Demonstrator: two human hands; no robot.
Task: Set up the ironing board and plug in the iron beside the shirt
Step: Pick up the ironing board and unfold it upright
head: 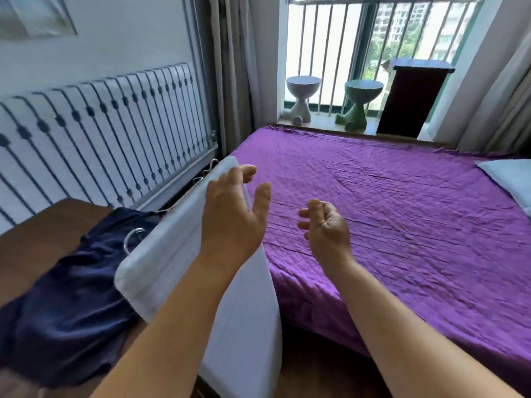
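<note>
Both my left hand (234, 216) and right hand (326, 228) hover open and empty as the ironing board (172, 259) leans unsupported between bed (402, 211) and shirt (66, 297), liable to topple.

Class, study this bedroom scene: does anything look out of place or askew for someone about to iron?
Yes. The white ironing board is not standing level: it tilts on edge between the wooden table and the purple bed. A dark blue shirt lies crumpled on the table, its hanger hook showing. Both hands, left hand and right hand, hold nothing. No iron is visible.
</note>
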